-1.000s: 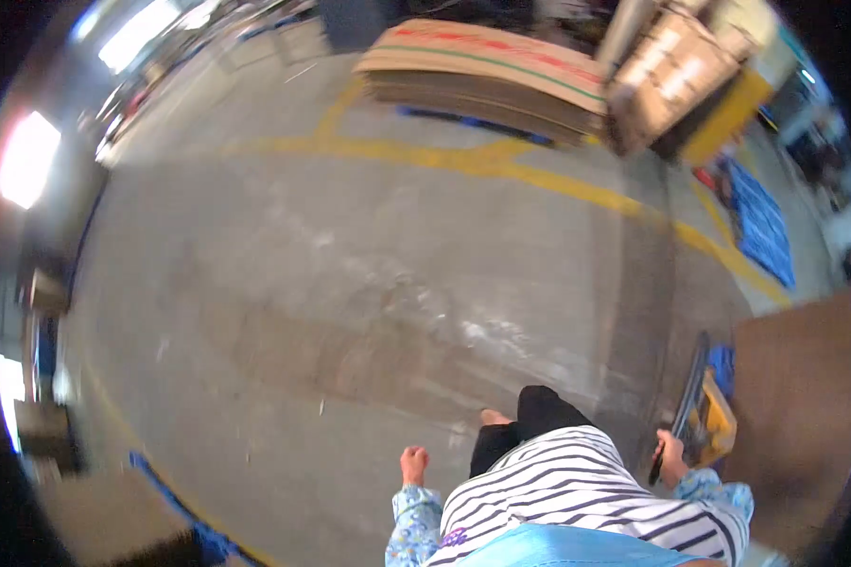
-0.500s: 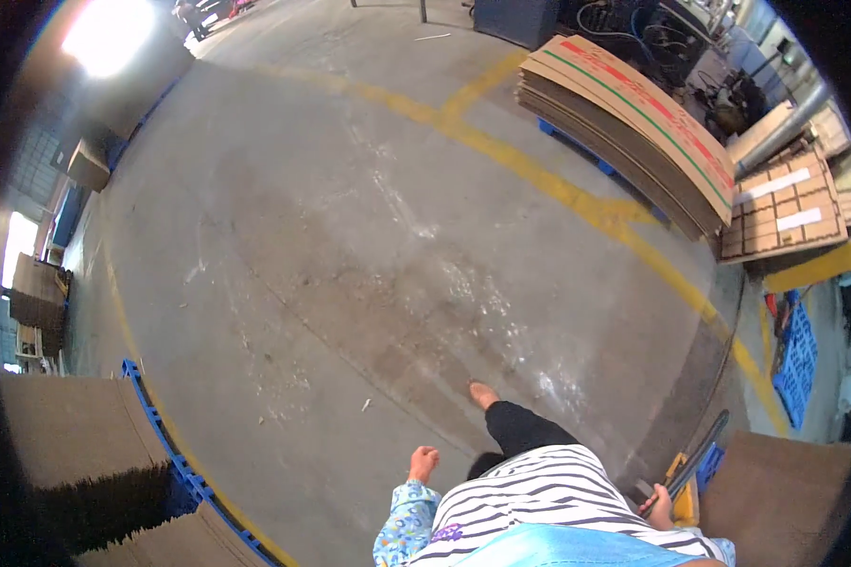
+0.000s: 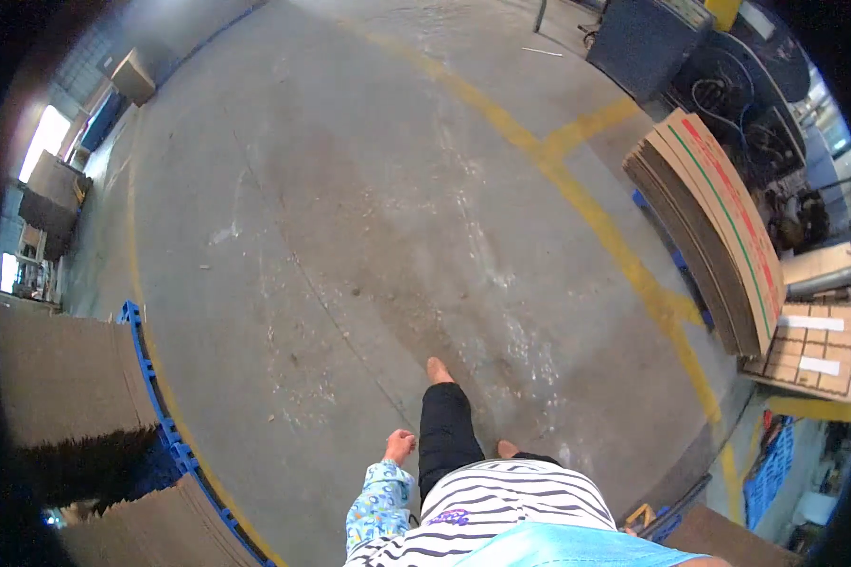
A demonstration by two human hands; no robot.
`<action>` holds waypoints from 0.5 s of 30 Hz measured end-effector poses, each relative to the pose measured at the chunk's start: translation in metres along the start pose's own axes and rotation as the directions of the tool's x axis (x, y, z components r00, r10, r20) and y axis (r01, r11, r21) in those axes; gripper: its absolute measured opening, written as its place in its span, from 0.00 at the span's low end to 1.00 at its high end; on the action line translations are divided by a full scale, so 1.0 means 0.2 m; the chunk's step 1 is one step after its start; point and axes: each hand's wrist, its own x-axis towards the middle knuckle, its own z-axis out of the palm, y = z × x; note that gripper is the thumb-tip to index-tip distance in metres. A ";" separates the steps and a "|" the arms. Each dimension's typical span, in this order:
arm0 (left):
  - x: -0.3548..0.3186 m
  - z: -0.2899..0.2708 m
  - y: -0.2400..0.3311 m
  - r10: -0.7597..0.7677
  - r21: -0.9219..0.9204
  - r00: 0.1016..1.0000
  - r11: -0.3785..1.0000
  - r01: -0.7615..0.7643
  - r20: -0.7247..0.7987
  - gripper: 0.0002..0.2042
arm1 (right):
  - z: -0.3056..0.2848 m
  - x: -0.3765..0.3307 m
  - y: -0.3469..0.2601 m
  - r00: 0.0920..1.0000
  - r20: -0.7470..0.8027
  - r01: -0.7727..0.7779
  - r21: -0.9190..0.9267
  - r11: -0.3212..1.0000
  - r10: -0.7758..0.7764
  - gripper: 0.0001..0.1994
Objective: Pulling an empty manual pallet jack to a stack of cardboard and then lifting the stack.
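My left hand (image 3: 400,445) hangs beside my left leg, below a blue patterned sleeve (image 3: 380,501). Its fingers are loosely curled, and nothing shows in them. My right hand is out of sight beyond the striped shirt at my right side. Near that side, a dark bar (image 3: 683,505) sticks out next to a yellow piece (image 3: 639,518) and a brown cardboard surface (image 3: 720,541). Whether my right hand touches the bar cannot be seen.
Stacked cardboard (image 3: 71,373) lies along a blue pallet edge (image 3: 168,430) at left. At right, a printed cardboard stack (image 3: 719,227) stands by dark machinery (image 3: 648,45); bundled cardboard (image 3: 813,345) and a blue pallet (image 3: 771,470) lie nearer. Yellow lines (image 3: 600,222) cross the concrete floor.
My view has turned and moved forward over the floor, with a step taken. The right hand, earlier gripping the dark bar, has gone out of view; less of the bar shows.
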 end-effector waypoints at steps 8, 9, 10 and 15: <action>0.56 -0.53 0.85 0.133 -0.011 0.989 0.991 -0.134 -0.057 0.09 | 2.37 -0.68 0.12 0.922 0.237 0.379 -0.380 0.844 -0.307 0.14; 0.61 -0.56 1.00 0.130 -0.012 0.991 0.991 -0.130 -0.034 0.09 | 2.87 -0.94 0.13 0.926 0.218 0.372 -0.379 0.847 -0.309 0.14; 0.67 -0.58 1.20 0.150 0.014 0.989 0.989 -0.150 -0.011 0.10 | 3.34 -1.15 0.12 0.929 0.195 0.366 -0.366 0.856 -0.314 0.14; 1.06 -0.72 1.92 0.290 0.039 0.956 0.956 -0.291 0.037 0.10 | 4.94 -1.75 -0.04 0.949 0.152 0.309 -0.276 0.910 -0.277 0.14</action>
